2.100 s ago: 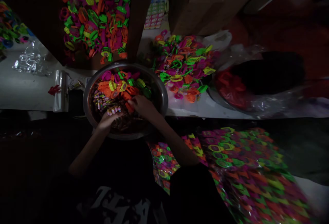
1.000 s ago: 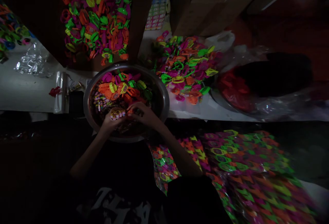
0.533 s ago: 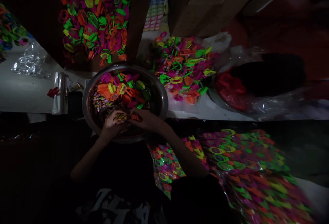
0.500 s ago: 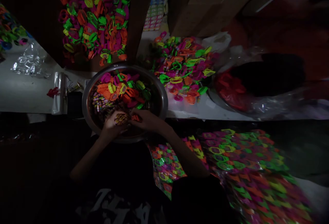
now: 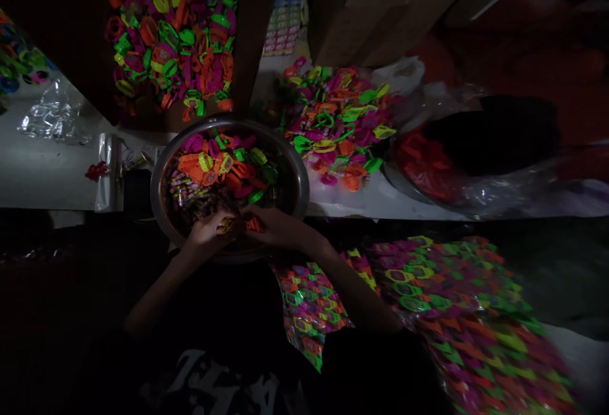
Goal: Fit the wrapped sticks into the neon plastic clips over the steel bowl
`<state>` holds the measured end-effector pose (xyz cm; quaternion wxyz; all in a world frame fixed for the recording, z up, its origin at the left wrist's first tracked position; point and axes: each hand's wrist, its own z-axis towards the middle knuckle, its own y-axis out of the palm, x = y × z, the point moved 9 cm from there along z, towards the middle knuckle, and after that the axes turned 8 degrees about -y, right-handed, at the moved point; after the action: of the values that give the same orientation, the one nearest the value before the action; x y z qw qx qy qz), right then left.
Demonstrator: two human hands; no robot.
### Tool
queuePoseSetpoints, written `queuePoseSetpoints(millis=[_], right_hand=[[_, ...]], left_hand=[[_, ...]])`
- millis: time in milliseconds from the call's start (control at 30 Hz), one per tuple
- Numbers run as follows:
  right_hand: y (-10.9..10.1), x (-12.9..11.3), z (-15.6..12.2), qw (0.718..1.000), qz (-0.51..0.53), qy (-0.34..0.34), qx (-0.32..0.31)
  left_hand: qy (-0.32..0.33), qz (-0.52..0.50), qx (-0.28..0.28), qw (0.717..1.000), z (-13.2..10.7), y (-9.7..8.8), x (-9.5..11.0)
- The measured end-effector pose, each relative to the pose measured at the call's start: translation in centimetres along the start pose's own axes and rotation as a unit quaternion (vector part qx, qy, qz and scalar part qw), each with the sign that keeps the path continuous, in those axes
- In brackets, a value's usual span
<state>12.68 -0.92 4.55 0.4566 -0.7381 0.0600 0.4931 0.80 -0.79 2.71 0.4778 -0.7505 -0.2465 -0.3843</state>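
Note:
A round metal bowl (image 5: pixel 301 177) in front of me holds several neon plastic toy frames (image 5: pixel 223 164) in orange, green, pink and yellow, plus small printed strips at its left side. Over the bowl's near rim my left hand (image 5: pixel 205 233) is closed on a small stack of printed pieces (image 5: pixel 225 225). My right hand (image 5: pixel 273 224) meets it there, pinching a small orange piece (image 5: pixel 253 224). The light is very dim, so finer detail is lost.
More heaps of neon frames lie behind the bowl at left (image 5: pixel 174 37) and right (image 5: pixel 335 120). Sheets of packed frames in clear plastic (image 5: pixel 428 301) spread at my right. Crumpled plastic wrap (image 5: pixel 47 117) and a red-filled bag (image 5: pixel 428 161) rest on the white table (image 5: pixel 42 174).
My right hand drew back from the orange frames in the bowl's middle to the near rim, joining my left hand. Both hands then sank slightly toward me.

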Motion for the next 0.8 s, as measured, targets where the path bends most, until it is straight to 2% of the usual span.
queuePoseSetpoints(millis=[200, 433, 567, 800], right_hand=[[0.4, -0.4, 0.0, 1.0, -0.006, 0.0, -0.008], [0.1, -0.6, -0.1, 0.999, 0.025, -0.031, 0.003], [-0.1, -0.6, -0.3, 0.999, 0.034, -0.026, 0.005], [0.2, -0.2, -0.2, 0.999, 0.041, -0.025, -0.002]], left_hand=[[0.012, 0.028, -0.013, 0.999, 0.3, 0.2, 0.1], [0.016, 0.071, -0.036, 0.997, 0.1, 0.1, 0.7], [0.007, 0.08, -0.043, 0.996, 0.1, 0.0, 1.1], [0.032, 0.096, -0.055, 0.993, -0.1, 0.2, 1.6]])
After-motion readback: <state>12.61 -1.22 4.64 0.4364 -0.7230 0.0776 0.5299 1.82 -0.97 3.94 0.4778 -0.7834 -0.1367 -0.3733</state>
